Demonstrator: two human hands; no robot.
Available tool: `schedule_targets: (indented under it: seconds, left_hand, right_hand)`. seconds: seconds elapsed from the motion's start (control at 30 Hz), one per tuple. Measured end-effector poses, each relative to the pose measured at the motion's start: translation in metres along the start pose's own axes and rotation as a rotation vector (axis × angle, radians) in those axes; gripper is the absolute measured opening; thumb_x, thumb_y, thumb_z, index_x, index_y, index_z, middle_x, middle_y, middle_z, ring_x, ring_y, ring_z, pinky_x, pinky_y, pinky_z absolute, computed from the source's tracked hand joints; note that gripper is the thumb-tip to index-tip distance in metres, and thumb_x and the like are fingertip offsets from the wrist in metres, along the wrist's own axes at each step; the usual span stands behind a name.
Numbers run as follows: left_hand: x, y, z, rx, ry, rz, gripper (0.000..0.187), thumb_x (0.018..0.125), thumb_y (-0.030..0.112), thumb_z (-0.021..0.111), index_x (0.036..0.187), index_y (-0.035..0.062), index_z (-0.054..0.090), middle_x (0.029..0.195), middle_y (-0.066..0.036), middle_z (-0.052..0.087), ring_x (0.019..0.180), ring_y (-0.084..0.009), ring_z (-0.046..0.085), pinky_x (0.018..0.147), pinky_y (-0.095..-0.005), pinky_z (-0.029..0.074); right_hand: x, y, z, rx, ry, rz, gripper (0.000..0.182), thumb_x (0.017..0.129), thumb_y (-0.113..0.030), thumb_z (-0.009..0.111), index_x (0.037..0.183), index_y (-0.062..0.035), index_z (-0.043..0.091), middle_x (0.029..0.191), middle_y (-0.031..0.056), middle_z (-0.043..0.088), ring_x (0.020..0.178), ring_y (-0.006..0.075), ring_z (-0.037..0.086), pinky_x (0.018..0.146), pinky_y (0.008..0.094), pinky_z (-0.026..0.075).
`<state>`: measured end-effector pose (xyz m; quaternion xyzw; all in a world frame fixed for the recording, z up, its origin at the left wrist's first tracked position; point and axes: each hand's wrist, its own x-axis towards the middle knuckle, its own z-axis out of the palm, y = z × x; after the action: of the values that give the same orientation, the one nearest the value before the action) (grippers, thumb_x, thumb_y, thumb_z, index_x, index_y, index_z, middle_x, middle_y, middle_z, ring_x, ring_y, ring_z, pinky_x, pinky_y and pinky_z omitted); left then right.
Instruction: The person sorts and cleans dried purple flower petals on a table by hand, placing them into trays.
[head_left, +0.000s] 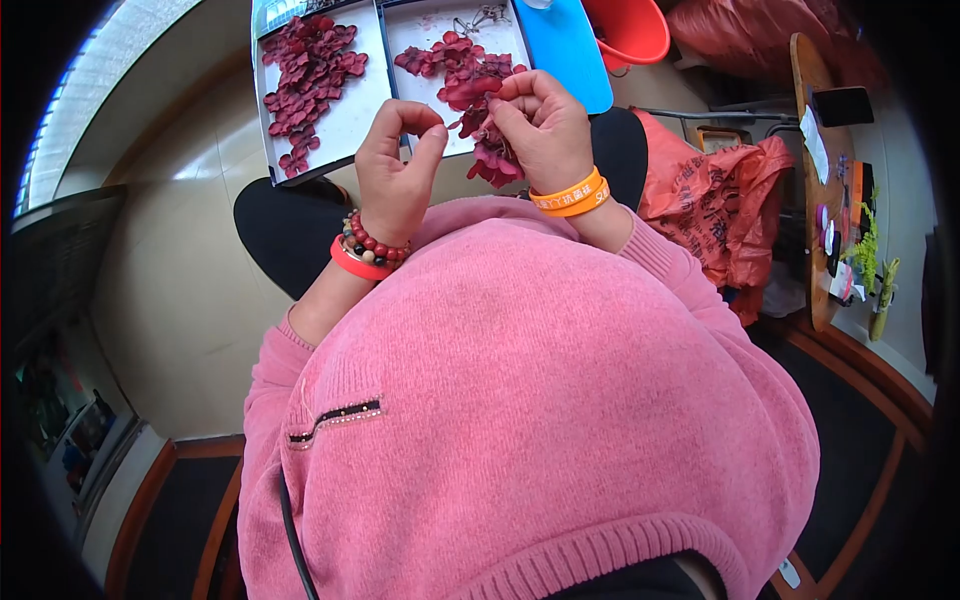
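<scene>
Dark red fabric petals (492, 157) hang from my right hand (548, 128), whose thumb and fingers are pinched on them at the near edge of the right tray (425, 27). My left hand (398, 165) is just left of the petals, thumb and index finger curled toward each other; whether anything small is between their tips is too small to tell. Under and beyond my right hand, more dark red petals (455, 60) lie in the right tray. The left tray (352, 120) holds a long heap of similar petals (305, 85).
A blue board (570, 60) and a red bucket (632, 28) stand right of the trays. Red plastic bags (725, 195) lie at the right, near a wooden table (815, 255) bearing a dark phone (842, 106). My knees flank the trays.
</scene>
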<state>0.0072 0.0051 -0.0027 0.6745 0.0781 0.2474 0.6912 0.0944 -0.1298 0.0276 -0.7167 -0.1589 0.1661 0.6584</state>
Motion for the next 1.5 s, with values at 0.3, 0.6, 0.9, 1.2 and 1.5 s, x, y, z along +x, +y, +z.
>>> schedule_targets:
  seconds: [0.3, 0.6, 0.9, 1.2, 1.5]
  left_hand:
    - [0.006, 0.004, 0.005, 0.249, -0.072, 0.086, 0.009, 0.086, 0.003, 0.058, 0.095, -0.0010, 0.058, 0.086, -0.004, 0.058, 0.075, -0.0092, 0.055, 0.068, -0.0221, 0.045]
    - [0.014, -0.016, 0.010, 0.274, -0.022, -0.385, 0.015, 0.090, 0.012, 0.055, 0.091, -0.0023, 0.057, 0.073, -0.004, 0.059, 0.063, -0.0087, 0.055, 0.056, -0.0233, 0.045]
    - [0.015, -0.013, 0.018, 0.296, -0.068, -0.465, 0.014, 0.088, 0.010, 0.055, 0.084, -0.0035, 0.056, 0.064, -0.007, 0.058, 0.055, -0.0144, 0.055, 0.051, -0.0304, 0.045]
    - [0.009, -0.032, 0.021, 0.607, -0.160, -0.015, 0.003, 0.082, 0.003, 0.056, 0.081, 0.0009, 0.054, 0.075, -0.014, 0.057, 0.064, -0.0323, 0.057, 0.056, -0.0405, 0.043]
    - [0.025, -0.065, 0.033, 0.518, -0.235, -0.170, 0.007, 0.084, 0.007, 0.054, 0.086, 0.0000, 0.054, 0.081, -0.017, 0.056, 0.075, -0.0345, 0.057, 0.069, -0.0420, 0.044]
  right_hand:
    - [-0.001, 0.004, 0.007, -0.034, -0.028, -0.004, 0.015, 0.079, -0.005, 0.061, 0.090, 0.0013, 0.054, 0.070, 0.0049, 0.063, 0.062, 0.0079, 0.059, 0.056, 0.0210, 0.046]
    - [0.001, 0.028, 0.004, -0.165, -0.054, 0.056, 0.022, 0.078, -0.013, 0.064, 0.091, -0.0006, 0.052, 0.074, 0.0080, 0.062, 0.062, 0.0112, 0.058, 0.058, 0.0252, 0.047]
    - [0.006, 0.034, -0.002, -0.056, -0.210, 0.071, 0.009, 0.086, -0.009, 0.060, 0.092, -0.0024, 0.060, 0.077, -0.0011, 0.059, 0.066, 0.0033, 0.052, 0.058, 0.0186, 0.045]
    - [0.005, 0.051, -0.012, -0.129, -0.326, 0.205, 0.009, 0.085, -0.008, 0.059, 0.089, 0.0000, 0.060, 0.073, 0.0004, 0.060, 0.062, 0.0034, 0.053, 0.050, 0.0183, 0.042]
    - [0.006, 0.078, -0.029, -0.113, -0.136, 0.204, 0.010, 0.076, -0.010, 0.061, 0.078, 0.0002, 0.062, 0.061, 0.0045, 0.058, 0.054, 0.0088, 0.052, 0.052, 0.0251, 0.043]
